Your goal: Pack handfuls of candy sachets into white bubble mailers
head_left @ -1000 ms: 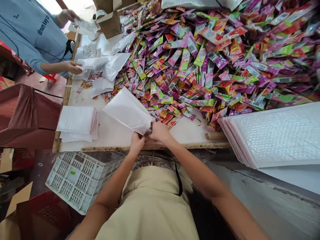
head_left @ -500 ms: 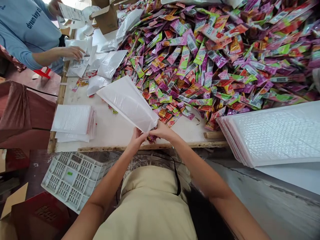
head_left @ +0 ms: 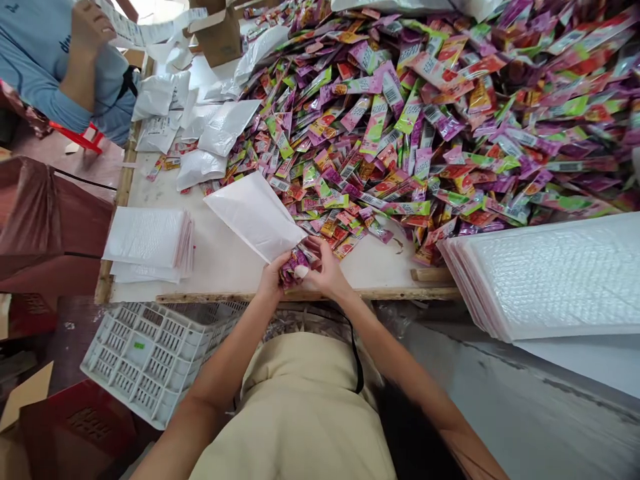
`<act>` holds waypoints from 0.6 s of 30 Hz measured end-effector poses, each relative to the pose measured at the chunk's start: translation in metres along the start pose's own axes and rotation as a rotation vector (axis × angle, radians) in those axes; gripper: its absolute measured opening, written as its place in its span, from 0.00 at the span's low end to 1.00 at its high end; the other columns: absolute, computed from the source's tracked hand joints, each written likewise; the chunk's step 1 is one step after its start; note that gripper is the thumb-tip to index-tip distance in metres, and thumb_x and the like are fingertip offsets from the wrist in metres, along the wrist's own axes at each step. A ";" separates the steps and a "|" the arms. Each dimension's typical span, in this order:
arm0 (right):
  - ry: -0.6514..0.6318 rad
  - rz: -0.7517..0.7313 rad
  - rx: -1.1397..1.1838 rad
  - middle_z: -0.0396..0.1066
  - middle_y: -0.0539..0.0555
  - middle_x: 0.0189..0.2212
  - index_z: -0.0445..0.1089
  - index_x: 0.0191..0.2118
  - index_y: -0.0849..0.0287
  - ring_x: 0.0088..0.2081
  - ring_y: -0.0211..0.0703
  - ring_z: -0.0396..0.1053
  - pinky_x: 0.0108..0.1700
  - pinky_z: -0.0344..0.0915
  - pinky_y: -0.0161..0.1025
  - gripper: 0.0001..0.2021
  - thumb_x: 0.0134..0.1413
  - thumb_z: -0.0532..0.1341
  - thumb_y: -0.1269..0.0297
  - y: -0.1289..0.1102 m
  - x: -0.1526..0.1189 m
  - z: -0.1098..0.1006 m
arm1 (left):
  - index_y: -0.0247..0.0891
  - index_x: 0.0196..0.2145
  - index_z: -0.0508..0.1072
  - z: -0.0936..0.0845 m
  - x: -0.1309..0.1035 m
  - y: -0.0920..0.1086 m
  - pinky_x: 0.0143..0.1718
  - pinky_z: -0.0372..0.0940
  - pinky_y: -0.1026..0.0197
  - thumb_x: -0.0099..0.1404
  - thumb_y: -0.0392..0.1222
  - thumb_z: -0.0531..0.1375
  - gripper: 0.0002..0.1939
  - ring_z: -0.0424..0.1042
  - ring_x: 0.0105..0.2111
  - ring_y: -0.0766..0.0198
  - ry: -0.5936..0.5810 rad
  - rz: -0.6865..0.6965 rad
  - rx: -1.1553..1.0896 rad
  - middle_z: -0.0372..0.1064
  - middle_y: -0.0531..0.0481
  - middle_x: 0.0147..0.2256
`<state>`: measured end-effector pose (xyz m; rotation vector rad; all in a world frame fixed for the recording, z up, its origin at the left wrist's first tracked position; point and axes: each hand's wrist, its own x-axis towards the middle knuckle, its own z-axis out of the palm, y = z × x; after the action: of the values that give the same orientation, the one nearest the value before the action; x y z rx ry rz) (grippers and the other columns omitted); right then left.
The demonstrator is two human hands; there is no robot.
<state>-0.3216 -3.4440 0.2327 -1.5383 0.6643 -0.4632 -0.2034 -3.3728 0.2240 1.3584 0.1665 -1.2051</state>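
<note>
A white bubble mailer point(head_left: 254, 217) slants up and away from me over the table's front edge. My left hand point(head_left: 271, 277) is closed on the near corner of its mouth. A bunch of purple and pink sachets point(head_left: 291, 268) sits at that mouth, between my two hands. My right hand point(head_left: 326, 270) curls its fingers around the right side of the bunch, its thumb low against the sachets. Something small and white shows at the thumb tip. How deep the sachets sit in the mailer is hidden.
A large heap of colourful sachets point(head_left: 370, 127) covers the back. Flat mailers are stacked left point(head_left: 143, 237) and right point(head_left: 555, 280). Filled mailers point(head_left: 200, 167) lie back left, near a co-worker's hand point(head_left: 90, 30) holding a strip of labels point(head_left: 150, 30). A white crate point(head_left: 145, 357) stands below.
The mailer has come lower and nearer, and more of the sachets shows at its mouth. My right hand has shifted to their right side. The co-worker's hand has lifted off the filled mailers.
</note>
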 end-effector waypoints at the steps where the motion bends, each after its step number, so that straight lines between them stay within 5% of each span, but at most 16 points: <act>1: 0.024 -0.046 -0.048 0.54 0.69 0.63 0.50 0.65 0.64 0.64 0.54 0.56 0.63 0.58 0.53 0.43 0.46 0.66 0.52 0.002 -0.006 0.004 | 0.34 0.37 0.75 0.002 0.000 0.001 0.39 0.72 0.56 0.50 0.46 0.68 0.18 0.77 0.35 0.56 -0.003 -0.017 -0.030 0.76 0.48 0.31; 3: 0.052 -0.127 -0.194 0.51 0.70 0.65 0.52 0.65 0.64 0.66 0.57 0.51 0.65 0.53 0.55 0.47 0.42 0.70 0.53 0.006 -0.015 0.010 | 0.35 0.38 0.75 0.006 -0.004 0.002 0.45 0.71 0.54 0.53 0.48 0.67 0.17 0.76 0.42 0.54 -0.031 -0.054 -0.077 0.77 0.46 0.36; 6: 0.100 -0.139 -0.279 0.60 0.66 0.60 0.57 0.63 0.62 0.62 0.53 0.58 0.64 0.57 0.52 0.37 0.47 0.67 0.58 0.011 -0.016 0.008 | 0.37 0.41 0.75 0.007 -0.013 0.003 0.47 0.70 0.54 0.58 0.51 0.66 0.17 0.74 0.47 0.54 -0.099 -0.086 -0.121 0.76 0.46 0.43; 9: 0.138 -0.095 -0.168 0.67 0.60 0.56 0.61 0.59 0.59 0.58 0.49 0.65 0.62 0.60 0.49 0.30 0.48 0.64 0.63 0.012 -0.008 -0.001 | 0.38 0.42 0.74 -0.002 -0.022 0.005 0.45 0.70 0.56 0.58 0.52 0.67 0.18 0.73 0.45 0.57 -0.170 -0.090 -0.068 0.75 0.46 0.45; 15: 0.214 0.037 0.096 0.66 0.63 0.58 0.57 0.60 0.61 0.57 0.47 0.67 0.61 0.62 0.47 0.33 0.45 0.62 0.65 0.008 -0.003 -0.002 | 0.39 0.46 0.72 -0.015 -0.042 0.011 0.45 0.68 0.56 0.49 0.47 0.72 0.27 0.74 0.40 0.60 -0.383 -0.078 0.083 0.74 0.47 0.44; 18: 0.162 0.010 0.044 0.63 0.63 0.60 0.55 0.62 0.62 0.60 0.48 0.64 0.63 0.60 0.48 0.34 0.47 0.61 0.65 0.006 -0.010 0.002 | 0.40 0.44 0.70 -0.012 -0.044 0.010 0.39 0.70 0.58 0.49 0.46 0.69 0.24 0.73 0.38 0.61 -0.304 -0.032 0.053 0.73 0.49 0.43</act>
<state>-0.3290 -3.4359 0.2280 -1.4655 0.7812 -0.5962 -0.2092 -3.3415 0.2583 1.2043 -0.0598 -1.4348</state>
